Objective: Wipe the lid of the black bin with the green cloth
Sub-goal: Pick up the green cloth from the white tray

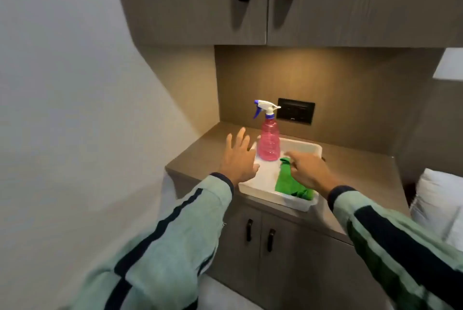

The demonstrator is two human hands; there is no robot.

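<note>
Sleeves (160, 242) before brown countertop (350, 172), cabinets (325, 1)

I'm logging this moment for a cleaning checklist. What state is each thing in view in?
green cloth: crumpled, lying in the tray
pink spray bottle: upright in the tray
white tray: resting on the counter
left hand: open, fingers spread, empty
right hand: over the cloth; grip unclear
upper cabinet doors: closed
lower cabinet doors: closed

Both arms stretched forward in striped sleeves; left hand (239, 157) spread wide, fingers splayed, palm down; right hand (309, 172) loosely curled, forefinger extended, knuckles up.
</note>
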